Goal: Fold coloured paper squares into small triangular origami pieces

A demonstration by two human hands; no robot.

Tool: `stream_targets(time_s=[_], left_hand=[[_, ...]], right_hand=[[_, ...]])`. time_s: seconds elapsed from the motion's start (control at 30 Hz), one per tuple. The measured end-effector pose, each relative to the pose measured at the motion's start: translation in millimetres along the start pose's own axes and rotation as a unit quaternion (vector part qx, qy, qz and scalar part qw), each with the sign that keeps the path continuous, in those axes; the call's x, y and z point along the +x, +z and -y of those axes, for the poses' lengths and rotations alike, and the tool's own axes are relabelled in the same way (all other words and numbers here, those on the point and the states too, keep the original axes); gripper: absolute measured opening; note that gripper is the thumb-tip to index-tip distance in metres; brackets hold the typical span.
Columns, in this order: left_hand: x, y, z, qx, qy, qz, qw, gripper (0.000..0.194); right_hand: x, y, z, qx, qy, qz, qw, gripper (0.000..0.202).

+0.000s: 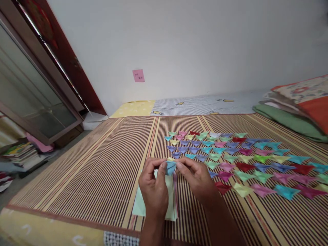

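A small folded piece of blue paper [170, 167] is held up between both hands. My left hand [154, 181] pinches its left side between thumb and fingers. On its right side, my right hand [197, 176] grips it with thumb and forefinger. Below the hands lies a stack of pale green paper sheets [139, 205] on the striped mat [97, 164], partly hidden by my left hand. Rows of small folded paper pieces [261, 157] in several colours spread over the mat to the right.
Folded cloths and a cushion [302, 99] lie at the right edge. A pink note [138, 76] is on the wall behind. At the left are a glass-panelled door [33, 82] and a pile of books [19, 153].
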State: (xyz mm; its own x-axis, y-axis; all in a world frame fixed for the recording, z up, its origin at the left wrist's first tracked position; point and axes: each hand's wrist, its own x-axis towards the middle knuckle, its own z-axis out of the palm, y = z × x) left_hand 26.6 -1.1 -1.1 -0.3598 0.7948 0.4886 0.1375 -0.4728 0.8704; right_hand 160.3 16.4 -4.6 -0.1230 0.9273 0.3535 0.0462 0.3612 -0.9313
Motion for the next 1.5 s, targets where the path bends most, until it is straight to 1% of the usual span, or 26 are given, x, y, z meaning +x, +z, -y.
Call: stream_targets(time_s=[0.07,0.13,0.17,0.23,0.3,0.33,0.4,0.47,0.57,0.63,0.7,0.77,0.83,0.93,1.0,1.1,1.23,1.33,1.5], left_hand=[[-0.8,1.2,-1.7,0.012,0.021,0.003,1.000,0.009],[-0.6,1.7,-2.6,0.008,0.012,0.007,1.000,0.009],[0.0,1.4,-2.6,-0.004,-0.008,0.009,1.000,0.009],[2.5,-0.2,-1.8,-0.058,-0.075,0.025,0.995,0.008],[5.8,-2.8,-0.1,-0.138,-0.159,0.053,0.976,0.010],[7.3,-4.1,0.8,-0.172,-0.193,0.065,0.964,0.011],[8.9,-5.9,2.2,-0.205,-0.224,0.081,0.949,0.014],[8.7,-6.1,2.5,-0.205,-0.229,0.090,0.947,0.015],[6.9,-5.1,0.7,-0.215,-0.245,0.088,0.941,0.019],[6.4,-4.7,-1.1,-0.208,-0.246,0.093,0.942,0.023],[6.3,-4.7,-2.3,-0.173,-0.237,0.129,0.947,0.023],[5.8,-4.6,-2.4,-0.132,-0.225,0.167,0.951,0.021],[4.3,-3.8,-1.9,-0.108,-0.202,0.179,0.957,0.019],[0.9,-1.8,-1.1,-0.102,-0.162,0.168,0.967,0.020],[-0.8,-0.1,-0.7,-0.115,-0.154,0.162,0.968,0.022],[-1.1,2.2,-0.2,-0.139,-0.170,0.159,0.963,0.024],[0.4,4.6,-2.5,-0.127,-0.200,0.172,0.956,0.024],[0.0,5.2,-4.8,-0.117,-0.190,0.158,0.962,0.026],[0.9,3.0,-2.1,-0.138,-0.183,0.126,0.965,0.027]], right_hand=[[-0.1,0.6,0.3,0.009,0.008,-0.006,1.000,0.026],[-0.4,1.2,1.1,0.005,0.004,-0.021,1.000,0.027],[-0.5,1.1,1.7,-0.005,-0.006,-0.028,1.000,0.026],[-0.4,-0.3,3.3,-0.030,-0.042,-0.031,0.998,0.023],[-0.2,-2.4,5.2,-0.049,-0.077,-0.023,0.996,0.021],[-0.1,-3.1,6.1,-0.052,-0.085,-0.014,0.995,0.019],[-0.4,-3.1,7.3,-0.048,-0.074,0.004,0.996,0.015],[-1.1,-0.9,6.9,-0.041,-0.043,0.010,0.998,0.015],[-1.9,3.8,2.6,0.003,0.003,-0.008,1.000,0.022],[-1.8,5.4,-1.4,0.052,0.026,-0.033,0.998,0.025],[-1.1,5.5,-4.1,0.085,0.040,-0.064,0.993,0.027],[-0.6,4.8,-4.3,0.094,0.048,-0.087,0.991,0.028],[-0.6,4.3,-2.4,0.093,0.051,-0.094,0.990,0.029],[-1.2,4.5,0.8,0.106,0.055,-0.085,0.989,0.028],[-1.6,4.7,1.2,0.132,0.059,-0.078,0.986,0.029],[-1.7,3.5,-0.5,0.142,0.060,-0.073,0.985,0.028],[-2.0,0.0,-2.0,0.092,0.035,-0.075,0.992,0.028],[-1.9,-1.3,-0.9,0.051,0.019,-0.074,0.996,0.027],[-0.2,-1.9,-1.8,0.056,0.038,-0.038,0.997,0.032]])
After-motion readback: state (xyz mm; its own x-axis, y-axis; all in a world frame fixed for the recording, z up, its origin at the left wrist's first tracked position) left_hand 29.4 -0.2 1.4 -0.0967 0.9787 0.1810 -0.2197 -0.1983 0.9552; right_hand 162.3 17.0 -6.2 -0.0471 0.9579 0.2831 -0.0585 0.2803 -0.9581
